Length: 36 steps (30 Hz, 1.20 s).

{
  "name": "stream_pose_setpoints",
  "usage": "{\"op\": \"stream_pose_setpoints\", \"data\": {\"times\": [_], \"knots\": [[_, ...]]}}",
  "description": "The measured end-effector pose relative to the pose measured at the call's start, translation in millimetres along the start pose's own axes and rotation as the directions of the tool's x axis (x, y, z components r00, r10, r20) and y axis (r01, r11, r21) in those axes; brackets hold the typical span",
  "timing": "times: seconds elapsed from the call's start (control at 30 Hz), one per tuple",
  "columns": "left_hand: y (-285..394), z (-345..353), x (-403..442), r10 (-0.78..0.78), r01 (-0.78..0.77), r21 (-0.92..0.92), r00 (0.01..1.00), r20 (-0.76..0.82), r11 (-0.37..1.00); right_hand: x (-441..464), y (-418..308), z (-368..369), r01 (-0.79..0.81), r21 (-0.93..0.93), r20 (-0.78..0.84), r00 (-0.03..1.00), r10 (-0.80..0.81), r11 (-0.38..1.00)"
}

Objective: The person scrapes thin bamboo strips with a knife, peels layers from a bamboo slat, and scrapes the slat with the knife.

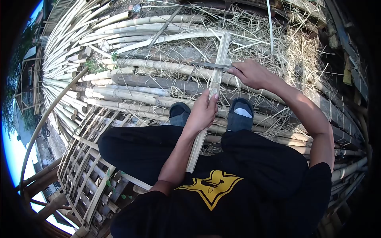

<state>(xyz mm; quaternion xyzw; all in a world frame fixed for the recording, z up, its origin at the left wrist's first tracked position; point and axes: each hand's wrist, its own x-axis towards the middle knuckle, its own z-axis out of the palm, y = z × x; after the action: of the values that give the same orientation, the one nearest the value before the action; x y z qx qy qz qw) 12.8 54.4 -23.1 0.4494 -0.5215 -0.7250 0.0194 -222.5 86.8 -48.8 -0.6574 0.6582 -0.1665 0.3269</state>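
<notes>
A long split bamboo strip (220,55) slants from near my lap up and away to the far side. My left hand (203,110) is wrapped round it near its middle, between my knees. In my right hand (251,74) is a knife, its handle hidden by the fingers. The knife blade (209,64) points left and lies across the strip, above my left hand. Whether the edge bites into the bamboo I cannot tell.
Bamboo poles (154,63) lie side by side under my sandals (240,113). Thin shavings (254,31) cover the poles ahead and to the right. A woven bamboo lattice (85,166) stands at the left, beside a curved pole (43,127). More poles (65,75) are stacked at far left.
</notes>
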Motion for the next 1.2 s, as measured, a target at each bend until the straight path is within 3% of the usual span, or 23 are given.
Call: {"op": "stream_pose_setpoints", "data": {"times": [0.03, 0.07, 0.1, 0.13, 0.2, 0.27, 0.33, 0.37, 0.4, 0.43, 0.47, 0.5, 0.53, 0.6, 0.67, 0.73, 0.77, 0.83, 0.9, 0.97, 1.1, 1.2], "knots": [[-12.2, -3.1, 4.8, 0.103, -0.092, 0.176, 0.993, -0.055, 0.98, -0.1, 3.8, 7.7, 0.02, -0.047, -0.051, 0.998, -0.022, 0.999], [-18.2, -4.1, 9.8, 0.109, -0.098, 0.176, 0.993, -0.054, 0.979, 0.4, 8.2, 11.4, 0.038, -0.097, -0.104, 0.993, -0.048, 0.995], [-19.5, -3.2, 11.6, 0.16, -0.131, 0.316, 0.985, -0.068, 0.94, -1.0, 12.5, 11.0, 0.05, -0.139, -0.124, 0.99, -0.068, 0.989], [-20.9, -2.4, 10.0, 0.205, -0.151, 0.45, 0.976, -0.073, 0.88, -2.2, 17.0, 9.6, 0.047, -0.134, -0.121, 0.991, -0.063, 0.99], [-22.3, -3.4, 9.6, 0.202, -0.133, 0.5, 0.976, -0.085, 0.856, 0.1, 29.2, -2.1, 0.009, -0.247, -0.035, 0.999, -0.018, 0.969], [-28.7, -5.9, 15.2, 0.167, -0.115, 0.442, 0.983, -0.081, 0.89, 4.9, 44.5, 1.9, 0.009, -0.288, -0.093, 0.995, -0.037, 0.958], [-28.8, -5.0, 5.2, 0.113, -0.079, 0.393, 0.992, -0.063, 0.916, 8.0, 68.4, -4.5, -0.023, -0.346, -0.264, 0.962, -0.073, 0.938], [-26.1, -4.6, 2.3, 0.072, -0.05, 0.352, 0.996, -0.049, 0.935, 13.1, 87.5, -26.2, -0.241, -0.297, -0.219, 0.959, 0.18, 0.924], [-20.7, -2.5, -8.4, 0.066, -0.044, 0.356, 0.997, -0.05, 0.934, 11.8, 140.7, -47.4, -0.559, -0.234, -0.323, 0.816, 0.479, 0.796], [-9.8, -1.0, -17.9, 0.083, -0.063, 0.325, 0.995, -0.048, 0.943, -7.7, 176.4, -85.2, -0.645, -0.337, -0.339, 0.763, 0.551, 0.686], [-3.7, -3.3, -23.3, 0.1, -0.079, 0.295, 0.993, -0.059, 0.952, -27.3, 216.4, -111.8, -0.709, -0.284, -0.429, 0.696, 0.576, 0.645], [-5.6, -9.0, -18.4, 0.072, -0.066, 0.18, 0.997, -0.028, 0.981, -40.4, 233.1, -126.1, -0.708, -0.222, -0.56, 0.655, 0.507, 0.67], [0.9, -12.1, -18.6, 0.072, -0.064, 0.179, 0.997, -0.041, 0.982, -53.0, 249.7, -139.9, -0.69, -0.167, -0.677, 0.599, 0.427, 0.704], [16.0, -8.1, -15.7, -0.069, 0.074, -0.083, 0.995, 0.071, 0.994, -55.8, 210.7, -138.6, -0.69, -0.055, -0.741, 0.513, 0.434, 0.721], [13.2, -5.9, -11.7, -0.064, 0.072, -0.099, 0.995, 0.082, 0.992, -45.1, 169.4, -110.9, -0.528, 0.096, -0.606, 0.642, 0.47, 0.844], [10.5, -7.2, -7.1, -0.047, 0.059, -0.133, 0.994, 0.095, 0.989, -26.9, 130.8, -63.1, -0.352, 0.12, -0.447, 0.816, 0.367, 0.928], [15.5, -5.6, -8.4, -0.053, 0.065, -0.136, 0.995, 0.083, 0.989, -20.5, 85.4, -48.3, -0.313, 0.086, -0.291, 0.9, 0.324, 0.946], [15.6, -6.0, -6.2, -0.044, 0.058, -0.151, 0.995, 0.089, 0.987, -12.9, 24.6, -23.0, -0.122, 0.08, -0.135, 0.982, 0.132, 0.989], [12.8, -7.0, -7.4, -0.05, 0.065, -0.153, 0.993, 0.104, 0.986, -10.6, 4.7, 5.3, -0.042, 0.088, -0.071, 0.996, 0.048, 0.995], [10.9, -6.4, -5.2, -0.066, 0.084, -0.182, 0.993, 0.103, 0.98, -9.0, -4.1, 19.0, 0.074, 0.051, -0.154, 0.986, -0.065, 0.996], [14.3, -4.5, -8.3, -0.046, 0.07, -0.208, 0.992, 0.116, 0.976, -6.5, 7.9, 10.1, 0.074, 0.002, -0.071, 0.995, -0.074, 0.997], [12.6, -5.0, -5.3, -0.069, 0.097, -0.211, 0.988, 0.135, 0.973, -0.4, 32.6, 5.2, 0.094, -0.164, -0.117, 0.987, -0.114, 0.982]]}}
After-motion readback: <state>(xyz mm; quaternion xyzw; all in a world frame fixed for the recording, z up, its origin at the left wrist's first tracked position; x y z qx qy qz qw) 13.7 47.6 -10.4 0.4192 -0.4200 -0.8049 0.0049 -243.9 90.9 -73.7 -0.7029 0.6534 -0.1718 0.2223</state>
